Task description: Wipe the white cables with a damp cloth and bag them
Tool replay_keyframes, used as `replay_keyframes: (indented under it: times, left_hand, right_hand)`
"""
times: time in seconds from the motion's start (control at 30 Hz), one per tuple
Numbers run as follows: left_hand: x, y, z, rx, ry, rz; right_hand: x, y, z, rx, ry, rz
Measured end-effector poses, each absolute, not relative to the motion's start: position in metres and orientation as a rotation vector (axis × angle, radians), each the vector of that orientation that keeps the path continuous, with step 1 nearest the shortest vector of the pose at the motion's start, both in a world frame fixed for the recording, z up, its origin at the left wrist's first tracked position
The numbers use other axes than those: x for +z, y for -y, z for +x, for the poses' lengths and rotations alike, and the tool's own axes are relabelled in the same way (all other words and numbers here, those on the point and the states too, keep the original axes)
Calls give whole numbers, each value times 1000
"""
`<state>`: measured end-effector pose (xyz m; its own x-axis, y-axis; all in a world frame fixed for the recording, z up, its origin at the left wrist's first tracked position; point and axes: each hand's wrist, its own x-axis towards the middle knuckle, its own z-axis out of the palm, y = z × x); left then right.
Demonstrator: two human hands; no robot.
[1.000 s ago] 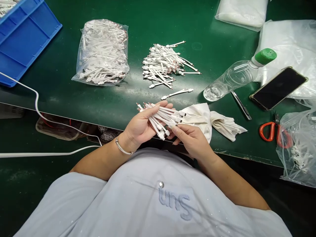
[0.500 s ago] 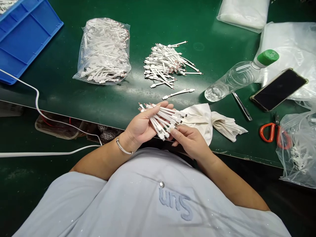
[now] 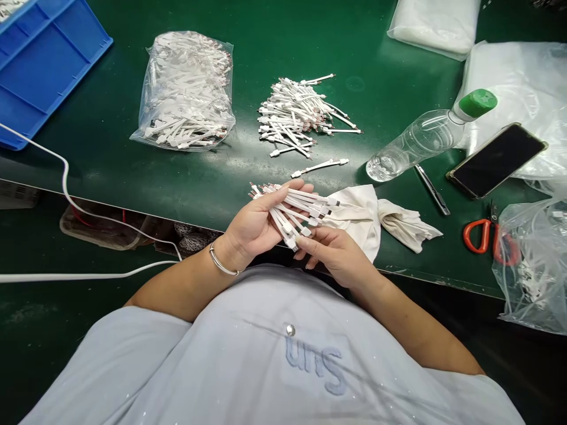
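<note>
A fanned bundle of short white cables (image 3: 295,212) rests across my left hand (image 3: 250,230), with its thumb pressed on top. The red wire ends point up and left, the plugs down and right. The fingers of my right hand (image 3: 339,254) close on plug ends at the bundle's lower right side. Beyond the hands lies a loose pile of similar cables (image 3: 301,112), with a single cable (image 3: 319,168) nearer to me. A clear bag full of such cables (image 3: 188,88) lies to the left of the pile.
At the left are a blue crate (image 3: 48,65) and a white cord (image 3: 66,177). A whitish cloth (image 3: 361,215) lies beside my right hand. Farther right are a bottle (image 3: 416,141), a cutter knife (image 3: 433,190), a phone (image 3: 496,159), orange-handled scissors (image 3: 477,236) and plastic bags (image 3: 527,88).
My right fingers have shifted slightly left and down along the plug ends, and the cables in my left hand are fanned a little differently.
</note>
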<state>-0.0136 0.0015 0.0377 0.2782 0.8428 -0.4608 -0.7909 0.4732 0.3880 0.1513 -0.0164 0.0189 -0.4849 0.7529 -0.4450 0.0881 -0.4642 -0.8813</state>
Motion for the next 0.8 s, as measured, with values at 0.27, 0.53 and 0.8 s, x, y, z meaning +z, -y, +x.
replay_keyframes:
  times: [0.27, 0.53, 0.8]
  left_hand:
    - [36, -2, -14, 1096, -667, 96]
    - [35, -3, -16, 1130, -638, 97]
    - [36, -4, -12, 1112, -613, 119]
  right_hand:
    - [17, 14, 147, 1849, 1058, -1291]
    - [18, 17, 151, 1903, 1089, -1356]
    - [23, 20, 146, 1951, 1281, -1338]
